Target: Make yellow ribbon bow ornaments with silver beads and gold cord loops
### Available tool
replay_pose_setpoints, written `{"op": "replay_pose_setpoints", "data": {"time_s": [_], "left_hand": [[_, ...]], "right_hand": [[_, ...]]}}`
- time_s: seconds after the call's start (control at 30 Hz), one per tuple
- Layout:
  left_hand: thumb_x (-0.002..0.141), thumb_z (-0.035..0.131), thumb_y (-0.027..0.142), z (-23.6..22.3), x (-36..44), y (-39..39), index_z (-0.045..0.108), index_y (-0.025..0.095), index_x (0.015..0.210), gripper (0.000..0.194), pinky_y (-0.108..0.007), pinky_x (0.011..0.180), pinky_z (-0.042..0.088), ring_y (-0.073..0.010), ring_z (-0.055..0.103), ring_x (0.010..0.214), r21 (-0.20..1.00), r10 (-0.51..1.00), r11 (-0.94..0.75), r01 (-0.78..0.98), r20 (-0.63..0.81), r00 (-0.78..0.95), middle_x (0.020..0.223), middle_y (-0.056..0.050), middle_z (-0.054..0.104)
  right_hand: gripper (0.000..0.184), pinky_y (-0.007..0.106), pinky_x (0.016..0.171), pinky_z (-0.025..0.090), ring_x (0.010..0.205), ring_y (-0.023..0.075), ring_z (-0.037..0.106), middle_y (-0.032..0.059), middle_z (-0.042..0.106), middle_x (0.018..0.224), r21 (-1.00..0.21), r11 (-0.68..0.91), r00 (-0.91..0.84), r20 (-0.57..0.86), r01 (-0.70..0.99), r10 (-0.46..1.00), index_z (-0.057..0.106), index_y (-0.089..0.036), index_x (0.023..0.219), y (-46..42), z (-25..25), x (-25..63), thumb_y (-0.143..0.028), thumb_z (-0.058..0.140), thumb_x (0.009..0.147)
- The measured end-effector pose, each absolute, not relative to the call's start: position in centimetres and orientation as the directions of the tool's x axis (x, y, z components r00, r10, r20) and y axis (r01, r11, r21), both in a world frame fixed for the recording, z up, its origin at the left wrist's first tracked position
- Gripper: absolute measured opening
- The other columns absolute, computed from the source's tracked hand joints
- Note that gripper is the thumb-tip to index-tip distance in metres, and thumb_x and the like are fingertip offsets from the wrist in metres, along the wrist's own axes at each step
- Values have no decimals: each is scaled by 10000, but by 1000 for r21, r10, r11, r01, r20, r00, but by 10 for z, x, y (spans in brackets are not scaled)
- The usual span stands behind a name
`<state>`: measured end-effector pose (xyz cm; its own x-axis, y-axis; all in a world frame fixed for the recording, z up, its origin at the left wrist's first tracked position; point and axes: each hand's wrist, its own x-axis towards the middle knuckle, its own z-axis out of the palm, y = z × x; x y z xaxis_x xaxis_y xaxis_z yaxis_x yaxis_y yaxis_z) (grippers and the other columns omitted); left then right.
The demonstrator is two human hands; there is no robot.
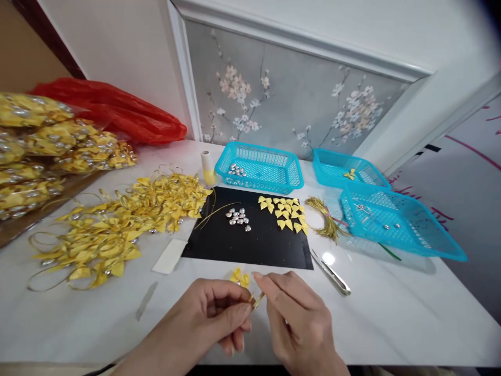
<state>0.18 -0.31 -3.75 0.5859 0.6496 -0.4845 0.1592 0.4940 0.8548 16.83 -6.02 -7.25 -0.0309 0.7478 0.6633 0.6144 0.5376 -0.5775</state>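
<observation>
My left hand (217, 310) is closed, thumb and fingers pinched on a thin gold cord (259, 300). My right hand (301, 313) meets it from the other side, its fingertips also closed on the cord. Just beyond the fingers is a yellow ribbon bow (239, 277); whether the cord joins it is hidden. Ahead lies a black mat (242, 248) with a cluster of silver beads (238, 216), rows of small yellow bows (289, 211) and a loose gold strand. Tweezers (331, 272) rest right of the mat.
Finished yellow bows with cords (117, 230) heap at left, near bagged bows (43, 141) and a red plastic bag (129, 109). Blue baskets (260, 180) stand at the back and right. A bundle of gold cords (323, 216), a spool (208, 169) and a white card (169, 256) surround the mat.
</observation>
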Motion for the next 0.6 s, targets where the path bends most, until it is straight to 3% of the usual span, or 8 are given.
{"op": "replay_pose_setpoints", "data": {"time_s": [0.13,0.4,0.6], "left_hand": [[756,742,317,-31,2,-3,694,147,648,207,-190,511,440,-86,545,504,859,647,481,175,-483,590,599,39,615],[758,730,316,-32,0,-4,701,141,681,193,-189,509,443,-87,554,494,847,639,493,200,-509,577,583,43,606],[767,691,313,-37,0,-1,668,145,642,211,-192,488,436,-92,558,481,851,614,468,238,-507,604,563,47,584]], "right_hand": [[429,303,601,529,680,178,554,103,706,938,-521,534,-67,672,666,738,611,-139,1258,-59,-76,166,28,499,879],[439,305,606,553,695,187,589,117,711,973,-483,530,-85,678,697,730,610,-132,1263,-58,-82,164,24,477,874],[485,285,639,569,770,178,635,96,706,983,-600,513,-12,643,614,766,605,-178,1282,-59,-83,161,42,475,871]]}}
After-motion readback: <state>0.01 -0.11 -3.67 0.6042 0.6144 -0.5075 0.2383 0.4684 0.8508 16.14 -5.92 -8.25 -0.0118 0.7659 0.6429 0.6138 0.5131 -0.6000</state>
